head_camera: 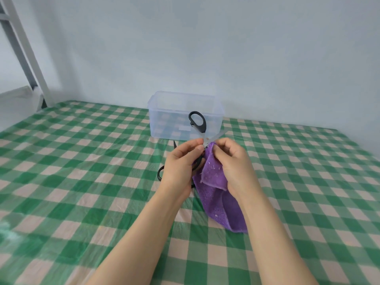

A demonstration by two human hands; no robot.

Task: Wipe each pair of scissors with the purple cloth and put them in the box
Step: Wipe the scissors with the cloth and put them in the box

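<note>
The checked table is carrying the clear box, sitting open to receive wiped pairs. Just in front of the box, the purple cloth is being pinched round a blade by the right hand, while the left hand is gripping the black scissors to steady them.

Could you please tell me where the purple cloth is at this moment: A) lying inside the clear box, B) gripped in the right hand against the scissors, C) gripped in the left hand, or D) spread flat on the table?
B: the right hand grips the purple cloth against the scissors that the left hand holds, in front of the clear box.
</note>
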